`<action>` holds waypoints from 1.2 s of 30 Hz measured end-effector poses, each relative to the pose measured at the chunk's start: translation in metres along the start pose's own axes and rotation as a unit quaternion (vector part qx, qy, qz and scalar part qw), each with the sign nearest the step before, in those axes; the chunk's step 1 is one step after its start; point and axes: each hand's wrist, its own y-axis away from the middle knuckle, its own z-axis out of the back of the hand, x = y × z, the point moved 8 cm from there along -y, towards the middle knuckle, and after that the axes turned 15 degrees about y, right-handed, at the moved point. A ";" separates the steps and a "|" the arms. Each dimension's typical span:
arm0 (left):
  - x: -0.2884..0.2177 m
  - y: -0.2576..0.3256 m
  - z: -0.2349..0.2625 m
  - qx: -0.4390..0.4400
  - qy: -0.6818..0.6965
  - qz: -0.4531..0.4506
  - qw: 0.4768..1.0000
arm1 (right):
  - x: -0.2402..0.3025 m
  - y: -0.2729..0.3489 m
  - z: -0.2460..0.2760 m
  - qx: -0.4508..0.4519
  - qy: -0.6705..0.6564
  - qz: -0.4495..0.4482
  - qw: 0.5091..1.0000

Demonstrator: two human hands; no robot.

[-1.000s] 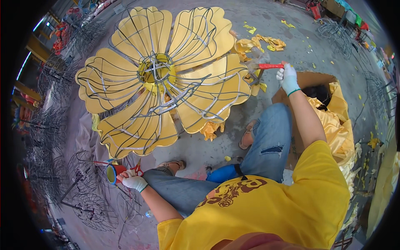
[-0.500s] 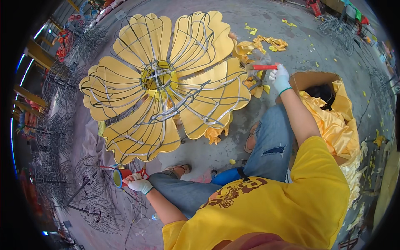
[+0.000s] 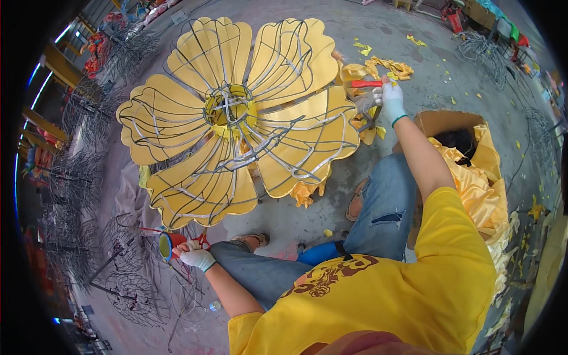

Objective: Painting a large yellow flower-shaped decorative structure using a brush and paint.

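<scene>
My left hand (image 3: 196,256), in a white glove with bare fingertips, is closed round a small red cup (image 3: 176,241) with a blue rim and a yellow-green inside. Red scissor-like loops (image 3: 203,239) show just beyond its fingers; whether they are held I cannot tell. My right hand (image 3: 390,100), gloved likewise, grips a red-handled tool (image 3: 367,84) beside the right-hand petals; its working end is unclear. Between my hands lies a large flower-shaped wire frame (image 3: 269,145), its petals backed with yellow cloth and a yellow ring (image 3: 228,112) at the centre.
A cardboard box (image 3: 441,118) holding shiny yellow cloth (image 3: 473,201) stands by my right leg. Yellow scraps (image 3: 390,66) lie past the petals. Wire frames (image 3: 130,290) crowd the left. Beneath me is a blue seat-like object (image 3: 319,253).
My right hand has moved slightly left and up with the red-handled tool. The flower frame sits slightly further right in view. My left hand still holds the cup.
</scene>
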 end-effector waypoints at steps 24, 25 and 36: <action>-0.016 -0.006 0.025 -0.012 0.056 0.011 0.998 | 0.103 0.081 0.010 -0.035 0.460 0.281 0.842; -0.016 -0.006 0.025 -0.012 0.042 0.008 0.999 | 0.100 0.081 0.007 -0.033 0.461 0.278 0.842; -0.010 0.001 0.019 -0.017 0.020 0.013 1.000 | 0.103 0.075 -0.053 -0.020 0.511 0.304 0.804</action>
